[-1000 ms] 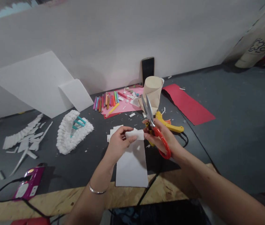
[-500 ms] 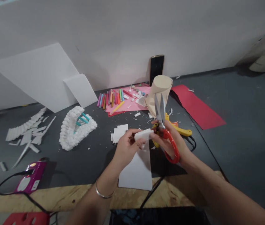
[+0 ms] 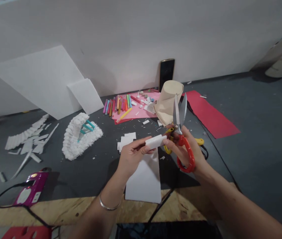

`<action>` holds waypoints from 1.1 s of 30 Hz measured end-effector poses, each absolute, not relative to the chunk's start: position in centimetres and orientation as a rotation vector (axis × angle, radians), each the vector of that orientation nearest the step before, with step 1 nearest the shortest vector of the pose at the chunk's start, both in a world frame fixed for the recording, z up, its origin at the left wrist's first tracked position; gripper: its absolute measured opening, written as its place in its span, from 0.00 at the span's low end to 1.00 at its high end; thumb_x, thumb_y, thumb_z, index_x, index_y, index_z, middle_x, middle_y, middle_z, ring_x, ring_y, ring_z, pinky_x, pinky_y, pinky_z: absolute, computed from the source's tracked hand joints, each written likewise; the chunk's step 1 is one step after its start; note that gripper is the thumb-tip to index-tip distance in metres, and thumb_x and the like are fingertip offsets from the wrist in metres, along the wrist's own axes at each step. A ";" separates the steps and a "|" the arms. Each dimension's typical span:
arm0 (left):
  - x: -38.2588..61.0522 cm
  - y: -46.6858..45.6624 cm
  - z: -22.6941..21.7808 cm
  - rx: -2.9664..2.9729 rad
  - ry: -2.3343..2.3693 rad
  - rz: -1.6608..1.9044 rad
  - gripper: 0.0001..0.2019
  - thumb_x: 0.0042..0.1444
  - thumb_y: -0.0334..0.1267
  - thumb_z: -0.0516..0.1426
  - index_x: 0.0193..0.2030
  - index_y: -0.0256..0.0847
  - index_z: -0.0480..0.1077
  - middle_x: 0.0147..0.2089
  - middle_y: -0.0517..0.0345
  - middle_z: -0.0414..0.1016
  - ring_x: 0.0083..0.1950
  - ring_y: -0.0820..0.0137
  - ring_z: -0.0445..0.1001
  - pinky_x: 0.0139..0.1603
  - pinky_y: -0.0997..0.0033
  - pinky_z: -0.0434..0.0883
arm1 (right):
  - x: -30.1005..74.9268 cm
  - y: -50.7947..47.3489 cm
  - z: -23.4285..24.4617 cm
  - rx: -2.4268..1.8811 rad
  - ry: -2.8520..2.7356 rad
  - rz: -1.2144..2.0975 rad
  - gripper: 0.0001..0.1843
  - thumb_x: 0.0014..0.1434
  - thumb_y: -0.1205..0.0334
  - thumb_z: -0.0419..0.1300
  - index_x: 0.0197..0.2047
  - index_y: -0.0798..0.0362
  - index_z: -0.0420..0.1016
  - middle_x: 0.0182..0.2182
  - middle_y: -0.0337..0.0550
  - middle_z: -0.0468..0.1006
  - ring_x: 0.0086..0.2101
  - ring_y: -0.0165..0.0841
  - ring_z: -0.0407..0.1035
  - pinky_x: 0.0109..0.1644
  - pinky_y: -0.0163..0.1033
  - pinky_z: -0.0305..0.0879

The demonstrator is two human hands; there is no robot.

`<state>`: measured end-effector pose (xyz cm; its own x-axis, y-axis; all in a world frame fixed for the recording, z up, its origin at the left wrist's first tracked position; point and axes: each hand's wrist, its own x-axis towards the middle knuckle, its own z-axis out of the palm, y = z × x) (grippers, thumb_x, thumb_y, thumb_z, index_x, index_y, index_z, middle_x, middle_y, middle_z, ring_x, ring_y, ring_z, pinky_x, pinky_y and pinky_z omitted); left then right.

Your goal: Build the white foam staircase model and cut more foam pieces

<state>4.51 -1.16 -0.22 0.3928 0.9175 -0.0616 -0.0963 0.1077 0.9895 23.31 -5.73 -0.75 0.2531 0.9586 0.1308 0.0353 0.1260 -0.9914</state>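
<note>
My left hand [image 3: 133,156] pinches the left end of a small folded white piece [image 3: 154,142]; whether it is paper or thin foam I cannot tell. My right hand [image 3: 184,147] carries red-handled scissors [image 3: 186,154], their blades pointing up and slightly parted. Its thumb and fingertips also touch the right end of the white piece. Below both hands lies a white sheet [image 3: 143,182] on the dark table. Left of my left hand is a small stack of white rectangles [image 3: 127,141]. A yellow-handled tool [image 3: 199,141] lies partly hidden behind my right hand.
Farther left stands a white model like a jaw [image 3: 74,139] with teal sticks, beside white scraps [image 3: 32,141]. Coloured sticks [image 3: 117,104] lie on pink paper. Behind are a beige cylinder [image 3: 172,89], a phone [image 3: 167,71] and red sheet [image 3: 215,116]. A purple corded device [image 3: 32,189] sits front left.
The scissors have shifted right and turned, their blades spreading wider. Both hands still hold the white piece, which has moved slightly right and shows more of its length.
</note>
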 end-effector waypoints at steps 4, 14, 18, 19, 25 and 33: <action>4.6 -1.1 0.0 1.207 0.888 0.933 0.18 0.49 0.44 0.67 0.45 0.39 0.80 0.38 0.52 0.83 0.35 0.64 0.82 0.41 0.64 0.80 | 23.2 -5.7 -0.6 -1.236 -1.077 0.934 0.23 0.54 0.52 0.66 0.50 0.47 0.64 0.35 0.39 0.72 0.34 0.33 0.70 0.40 0.40 0.68; 4.8 -1.2 0.0 1.195 0.958 0.988 0.18 0.47 0.46 0.68 0.41 0.37 0.80 0.36 0.53 0.82 0.32 0.63 0.82 0.39 0.64 0.81 | 23.4 -5.7 -0.8 -1.258 -1.099 0.909 0.22 0.55 0.52 0.66 0.49 0.46 0.64 0.33 0.38 0.72 0.33 0.33 0.70 0.38 0.40 0.68; 4.8 -1.0 0.0 1.074 0.981 1.124 0.17 0.47 0.46 0.68 0.41 0.37 0.80 0.36 0.53 0.82 0.33 0.64 0.82 0.39 0.65 0.80 | 23.3 -6.0 -1.0 -1.258 -1.220 0.889 0.22 0.57 0.51 0.64 0.52 0.45 0.62 0.33 0.38 0.71 0.31 0.33 0.68 0.35 0.39 0.66; 4.7 -0.8 -0.1 1.029 0.981 1.153 0.17 0.47 0.45 0.68 0.41 0.37 0.79 0.37 0.53 0.82 0.34 0.64 0.82 0.39 0.65 0.80 | 23.3 -6.2 -0.9 -1.271 -1.279 0.868 0.23 0.57 0.51 0.64 0.52 0.45 0.62 0.33 0.38 0.71 0.31 0.33 0.68 0.35 0.39 0.66; 4.7 -0.1 0.0 0.839 0.963 1.319 0.15 0.47 0.44 0.68 0.40 0.39 0.79 0.38 0.54 0.83 0.34 0.67 0.82 0.41 0.67 0.79 | 22.9 -6.2 -0.3 -1.553 -1.602 0.685 0.29 0.49 0.45 0.67 0.50 0.50 0.67 0.33 0.44 0.74 0.31 0.39 0.68 0.37 0.45 0.66; 4.2 -0.6 -0.3 1.073 1.034 1.401 0.14 0.54 0.44 0.64 0.45 0.40 0.78 0.39 0.54 0.82 0.37 0.66 0.82 0.42 0.67 0.78 | 23.0 -6.3 -0.1 -1.404 -1.391 0.962 0.26 0.53 0.41 0.64 0.47 0.50 0.67 0.30 0.40 0.71 0.29 0.35 0.67 0.36 0.41 0.65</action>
<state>4.21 -0.61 -0.28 -0.0559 0.9957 0.0741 -0.2232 -0.0848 0.9711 22.99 -6.28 -0.09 0.0607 0.9958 0.0688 0.2867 0.0487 -0.9568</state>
